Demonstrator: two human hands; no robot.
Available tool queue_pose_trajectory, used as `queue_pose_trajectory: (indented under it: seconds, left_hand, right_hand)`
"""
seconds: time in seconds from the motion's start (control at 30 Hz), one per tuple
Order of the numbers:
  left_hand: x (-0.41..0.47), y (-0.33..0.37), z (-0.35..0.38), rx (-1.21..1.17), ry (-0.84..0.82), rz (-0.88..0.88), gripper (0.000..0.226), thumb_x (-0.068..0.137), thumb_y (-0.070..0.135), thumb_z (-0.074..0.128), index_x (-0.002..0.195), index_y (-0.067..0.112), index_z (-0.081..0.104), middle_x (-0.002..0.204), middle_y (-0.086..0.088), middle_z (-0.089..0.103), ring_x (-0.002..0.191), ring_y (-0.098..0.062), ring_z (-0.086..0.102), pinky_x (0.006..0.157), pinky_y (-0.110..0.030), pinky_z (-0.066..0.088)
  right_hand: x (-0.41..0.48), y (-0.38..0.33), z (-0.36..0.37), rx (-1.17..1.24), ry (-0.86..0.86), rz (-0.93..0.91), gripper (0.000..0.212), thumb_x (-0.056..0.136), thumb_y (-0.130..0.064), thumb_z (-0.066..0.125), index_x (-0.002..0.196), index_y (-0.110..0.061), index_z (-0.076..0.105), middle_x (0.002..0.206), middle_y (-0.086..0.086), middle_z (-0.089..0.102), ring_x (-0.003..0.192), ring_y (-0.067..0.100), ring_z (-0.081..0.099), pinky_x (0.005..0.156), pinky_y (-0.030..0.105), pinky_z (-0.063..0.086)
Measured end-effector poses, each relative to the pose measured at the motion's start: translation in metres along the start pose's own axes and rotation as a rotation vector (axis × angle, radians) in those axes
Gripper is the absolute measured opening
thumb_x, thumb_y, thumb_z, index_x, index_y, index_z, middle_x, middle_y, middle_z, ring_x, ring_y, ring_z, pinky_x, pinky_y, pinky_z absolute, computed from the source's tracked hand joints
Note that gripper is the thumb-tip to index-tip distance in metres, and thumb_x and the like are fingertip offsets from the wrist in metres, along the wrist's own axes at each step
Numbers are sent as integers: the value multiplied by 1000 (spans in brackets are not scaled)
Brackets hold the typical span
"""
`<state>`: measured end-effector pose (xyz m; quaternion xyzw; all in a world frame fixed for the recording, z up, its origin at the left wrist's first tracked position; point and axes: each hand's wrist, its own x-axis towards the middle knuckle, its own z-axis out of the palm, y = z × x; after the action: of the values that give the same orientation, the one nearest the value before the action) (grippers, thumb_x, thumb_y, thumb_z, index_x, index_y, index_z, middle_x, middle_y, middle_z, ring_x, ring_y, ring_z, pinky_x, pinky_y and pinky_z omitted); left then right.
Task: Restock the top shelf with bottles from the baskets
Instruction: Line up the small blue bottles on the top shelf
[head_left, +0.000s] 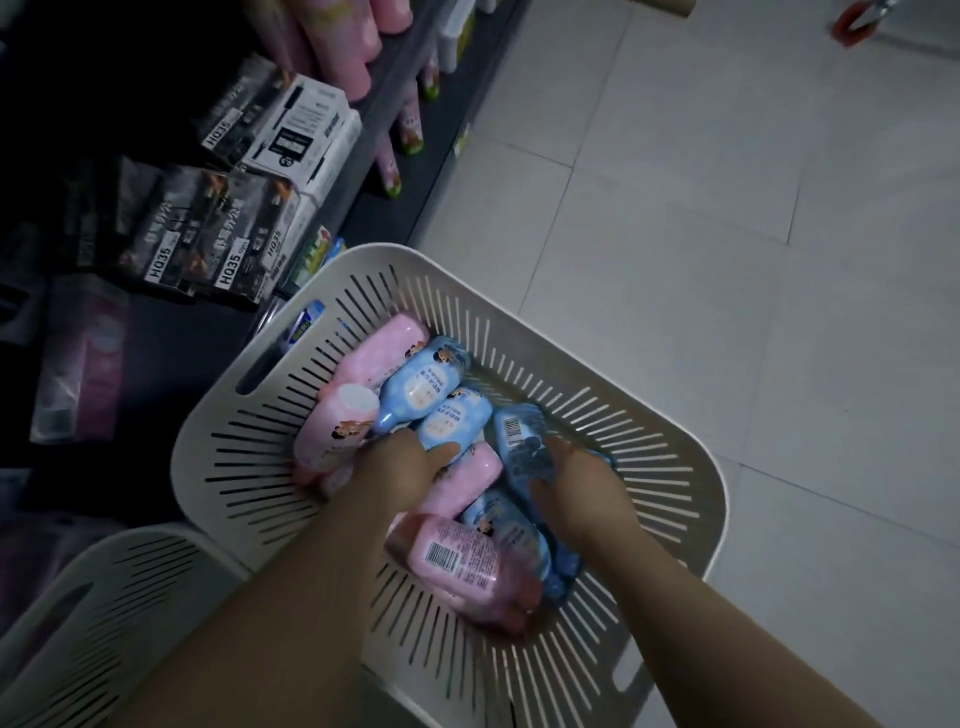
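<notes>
At far left the shelves (400, 93) carry boxes (249, 171). A second basket (104, 597) sits below them. The main basket (519, 291) stands on the floor just beside the shelving, probably to keep stock within reach. Pink and blue bottles (452, 561) lie jumbled inside it. The left hand (400, 462) digs into the pile with fingers bent down among the bottles; whether it grips one cannot be told. The right hand (576, 483) curls round a blue bottle (519, 441), likely to lift it out.

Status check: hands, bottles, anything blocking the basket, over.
Left hand in basket on the bottle pile, grip unclear. Right hand on a blue bottle, grip unclear. Second basket alongside, not in the way.
</notes>
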<state>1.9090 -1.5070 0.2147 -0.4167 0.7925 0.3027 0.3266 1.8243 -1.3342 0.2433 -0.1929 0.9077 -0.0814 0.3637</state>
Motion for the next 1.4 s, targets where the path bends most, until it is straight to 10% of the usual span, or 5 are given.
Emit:
queue_pose_trajectory:
  seconds: [0.33, 0.63, 0.97, 1.1, 1.4]
  left_hand:
    - [-37, -4, -39, -202, 188, 144, 48, 80, 60, 60, 87, 13, 66, 80, -7, 69, 79, -29, 65, 75, -35, 49]
    - [-83, -28, -84, -418, 578, 301, 28, 72, 21, 80, 99, 17, 74, 91, 0, 63, 80, -18, 60, 70, -28, 43]
    - [-128, -51, -111, -535, 660, 484, 33, 67, 7, 83, 98, 17, 73, 90, 4, 55, 82, -22, 64, 80, -41, 55]
    - [-178, -57, -142, -487, 701, 519, 33, 68, 6, 82, 97, 19, 73, 90, 3, 55, 81, -14, 59, 79, -19, 47]
    - [-311, -87, -211, -437, 740, 576, 36, 70, 7, 79, 102, 23, 72, 98, 8, 55, 86, -11, 58, 77, -16, 40]
  right_hand:
    - [7, -12, 11, 9, 7, 26, 55, 87, -13, 55, 141, -14, 39, 132, 17, 51, 118, 34, 53, 97, 36, 45]
    - [30, -23, 41, -54, 41, 93, 81, 85, -24, 67, 147, -14, 16, 128, 23, 52, 119, 40, 50, 96, 43, 42]
    - [-23, -68, -17, -65, 59, 28, 55, 88, -41, 55, 129, -9, 37, 123, 22, 54, 112, 38, 55, 87, 39, 44]
    - [-81, -102, -62, 63, 122, -1, 51, 88, -46, 49, 126, -12, 45, 116, 18, 63, 105, 36, 60, 83, 35, 45]
    - [-232, -174, -149, 103, 101, -126, 50, 66, -27, 80, 106, -16, 54, 96, 7, 63, 69, 22, 63, 55, 34, 58]
